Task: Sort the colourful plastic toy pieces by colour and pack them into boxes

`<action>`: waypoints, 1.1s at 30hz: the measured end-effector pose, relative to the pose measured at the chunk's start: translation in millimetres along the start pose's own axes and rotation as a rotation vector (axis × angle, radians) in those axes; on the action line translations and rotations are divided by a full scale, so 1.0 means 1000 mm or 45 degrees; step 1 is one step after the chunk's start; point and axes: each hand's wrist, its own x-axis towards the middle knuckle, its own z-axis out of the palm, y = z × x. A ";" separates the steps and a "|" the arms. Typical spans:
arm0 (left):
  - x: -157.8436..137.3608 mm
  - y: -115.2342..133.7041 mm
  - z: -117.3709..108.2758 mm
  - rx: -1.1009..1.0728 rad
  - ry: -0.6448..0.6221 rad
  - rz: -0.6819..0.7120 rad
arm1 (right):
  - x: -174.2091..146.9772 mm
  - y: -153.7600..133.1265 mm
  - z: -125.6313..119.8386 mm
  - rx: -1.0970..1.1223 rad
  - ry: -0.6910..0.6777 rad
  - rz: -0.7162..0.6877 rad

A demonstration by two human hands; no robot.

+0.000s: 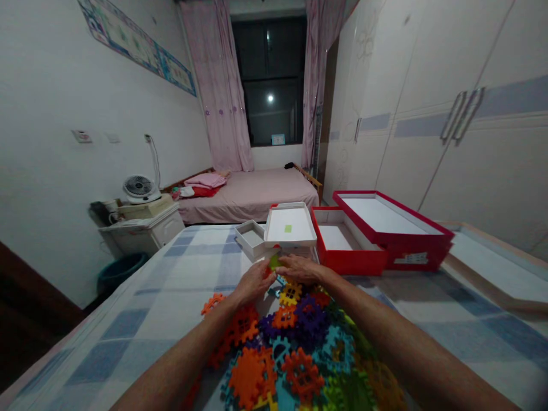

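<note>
Gears (310, 319), blunt-toothed, orange, purple, turquoise and yellow, lie jumbled together.

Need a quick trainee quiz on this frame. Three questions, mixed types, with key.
1. True or false: most of the gear-shaped pieces lie nearer the camera than the left hand and right hand.

2. The piece between the two hands is:
A) purple
B) yellow-green
C) pink

3. Fill in: a small ____ patch shows inside the shallow white box.

Key: 1. True. 2. B. 3. green.
</note>
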 end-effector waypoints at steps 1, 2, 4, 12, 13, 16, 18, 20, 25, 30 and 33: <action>0.002 0.004 0.002 -0.014 -0.014 0.019 | -0.002 0.002 0.000 0.026 -0.028 -0.018; 0.003 0.008 0.004 -0.028 -0.025 0.035 | -0.006 0.003 0.000 0.051 -0.054 -0.027; 0.004 0.016 0.006 -0.054 -0.043 0.061 | -0.019 0.007 -0.002 0.097 -0.074 -0.031; -0.012 0.067 0.001 -0.156 -0.066 0.219 | -0.101 0.019 -0.010 0.271 0.104 -0.080; -0.021 0.072 -0.006 -0.176 -0.076 0.260 | -0.113 0.019 -0.011 0.237 0.160 -0.057; -0.061 0.071 -0.032 -0.083 0.018 0.410 | -0.152 0.010 -0.009 0.084 0.392 -0.016; -0.102 0.054 -0.049 0.055 0.015 0.499 | -0.181 -0.006 -0.004 -0.023 0.488 -0.058; -0.149 0.031 -0.057 0.106 -0.007 0.503 | -0.207 -0.026 0.009 -0.111 0.440 -0.226; -0.229 0.004 -0.038 0.291 -0.135 0.488 | -0.229 -0.066 0.047 -0.279 0.211 -0.717; -0.213 0.027 -0.010 0.474 -0.231 0.668 | -0.217 -0.066 0.056 -0.318 0.270 -0.533; -0.182 0.048 0.003 0.497 -0.183 0.688 | -0.207 -0.053 0.052 -0.374 0.414 -0.437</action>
